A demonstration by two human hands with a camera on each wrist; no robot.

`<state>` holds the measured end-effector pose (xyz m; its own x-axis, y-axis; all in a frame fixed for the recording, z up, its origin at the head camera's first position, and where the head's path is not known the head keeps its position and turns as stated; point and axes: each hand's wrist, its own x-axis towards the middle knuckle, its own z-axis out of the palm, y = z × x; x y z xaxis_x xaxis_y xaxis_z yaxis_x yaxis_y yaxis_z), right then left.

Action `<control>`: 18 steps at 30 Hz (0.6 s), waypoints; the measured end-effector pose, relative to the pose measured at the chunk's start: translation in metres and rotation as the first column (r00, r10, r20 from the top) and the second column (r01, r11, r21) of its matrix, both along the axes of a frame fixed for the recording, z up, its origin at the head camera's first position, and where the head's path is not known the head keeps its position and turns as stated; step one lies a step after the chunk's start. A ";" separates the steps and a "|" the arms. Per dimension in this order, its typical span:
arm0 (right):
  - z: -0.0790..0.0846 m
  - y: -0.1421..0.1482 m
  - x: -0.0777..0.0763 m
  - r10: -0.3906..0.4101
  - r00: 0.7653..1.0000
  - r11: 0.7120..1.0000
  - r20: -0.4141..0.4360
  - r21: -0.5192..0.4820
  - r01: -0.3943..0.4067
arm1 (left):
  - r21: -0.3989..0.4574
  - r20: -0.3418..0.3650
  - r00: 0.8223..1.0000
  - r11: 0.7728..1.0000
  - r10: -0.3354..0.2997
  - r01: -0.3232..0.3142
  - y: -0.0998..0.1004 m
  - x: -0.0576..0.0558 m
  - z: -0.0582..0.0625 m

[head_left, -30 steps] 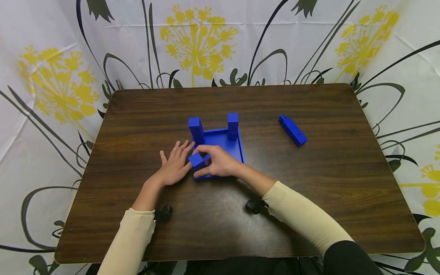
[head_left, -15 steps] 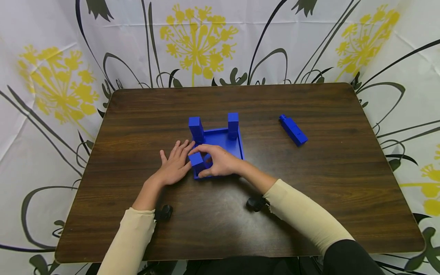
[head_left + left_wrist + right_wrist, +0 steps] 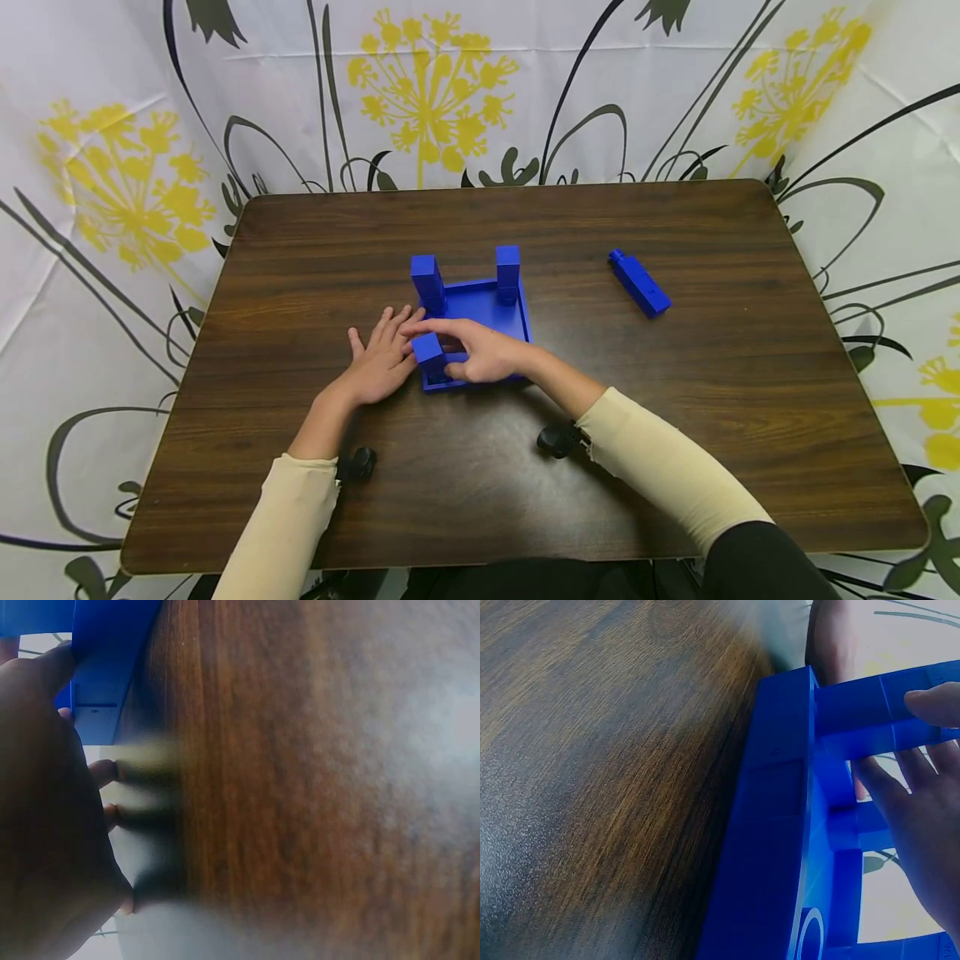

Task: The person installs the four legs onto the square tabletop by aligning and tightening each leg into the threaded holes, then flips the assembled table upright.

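Blue tray (image 3: 754,851), side marking (image 3: 775,752) illegibly small

nothing legible: the small marks (image 3: 775,752) on the outer wall of the blue tray (image 3: 757,840) are too tiny to read.

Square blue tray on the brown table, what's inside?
In the tray, three upright blue square posts stand at corners; the right wrist view shows a round blue socket. In the head view, the right hand covers part of the tray's floor.
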<state>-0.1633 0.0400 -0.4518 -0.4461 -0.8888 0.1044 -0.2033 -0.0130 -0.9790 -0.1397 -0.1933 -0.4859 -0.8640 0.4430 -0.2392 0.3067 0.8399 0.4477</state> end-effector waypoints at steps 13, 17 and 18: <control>0.005 0.003 0.000 -0.036 0.997 0.993 -0.061 0.111 0.042 | 0.024 0.006 1.000 1.000 0.002 -0.002 0.001 -0.001 0.000; 0.005 0.003 0.000 -0.055 0.994 0.989 -0.099 0.129 0.068 | 0.020 0.008 1.000 1.000 -0.002 0.002 0.000 -0.001 -0.001; 0.005 0.003 0.000 -0.061 0.993 0.988 -0.105 0.133 0.075 | 0.019 0.009 1.000 1.000 -0.004 0.003 0.000 -0.001 -0.001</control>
